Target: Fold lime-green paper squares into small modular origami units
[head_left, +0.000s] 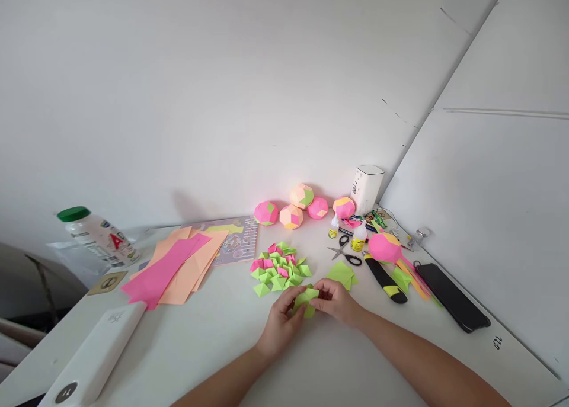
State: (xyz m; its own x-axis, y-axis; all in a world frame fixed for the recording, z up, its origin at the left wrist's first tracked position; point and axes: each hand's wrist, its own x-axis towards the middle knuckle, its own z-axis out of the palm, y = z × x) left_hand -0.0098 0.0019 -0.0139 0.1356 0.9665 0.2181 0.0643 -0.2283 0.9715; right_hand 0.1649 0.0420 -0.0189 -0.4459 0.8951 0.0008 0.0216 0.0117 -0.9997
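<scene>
A piece of green paper (306,301), partly folded, is held up just above the table between both hands. My left hand (284,319) grips its left side, thumb in front and fingers behind. On the other side my right hand (336,302) pinches the right edge. Fingers cover part of the paper, so its full shape is hidden. Right behind the hands lies a pile of small folded green and pink paper pieces (278,269). A few flat green paper sheets (341,275) rest beyond my right hand.
Scissors (344,250), two glue bottles (358,237), a utility knife (386,281) and a black phone (452,296) lie to the right. Several paper balls (291,216) line the wall. Pink and orange paper (166,271), a white bottle (100,238) and a long white device (98,353) are leftward.
</scene>
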